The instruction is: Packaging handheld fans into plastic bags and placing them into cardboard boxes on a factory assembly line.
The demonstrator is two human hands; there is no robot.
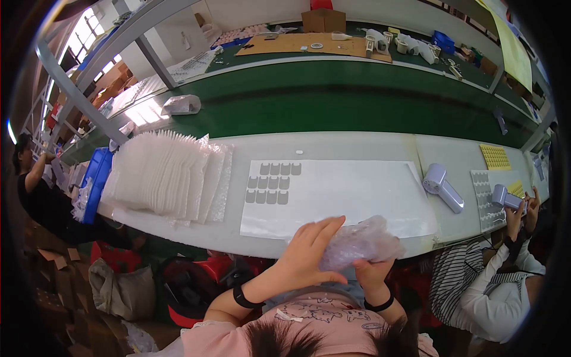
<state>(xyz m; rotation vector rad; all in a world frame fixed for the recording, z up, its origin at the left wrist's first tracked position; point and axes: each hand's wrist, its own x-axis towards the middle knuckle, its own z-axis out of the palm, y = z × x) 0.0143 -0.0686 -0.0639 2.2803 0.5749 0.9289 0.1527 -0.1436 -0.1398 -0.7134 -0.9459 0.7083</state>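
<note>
Close to my body, above the table's near edge, is a clear bubble-wrap bag [361, 243] with something pale lilac inside. My right hand [373, 275] grips its lower right part, thumb across the plastic. My left hand [306, 253] is against the bag's left side, fingers stretched out and thumb apart beneath it. Beyond my hands a white sheet [345, 196] lies flat, with rows of small grey stickers [269, 196] at its left. A lilac handheld fan [443, 187] with a round head rests at the sheet's right edge.
Stacked bubble-wrap bags [160, 175] stand at the left beside a blue bin [95, 184]. At right, a co-worker's hands [520, 217] hold another lilac fan [504, 197] near yellow sticker sheets [495, 157]. A green conveyor belt [333, 98] runs behind the table, under a metal frame [83, 95].
</note>
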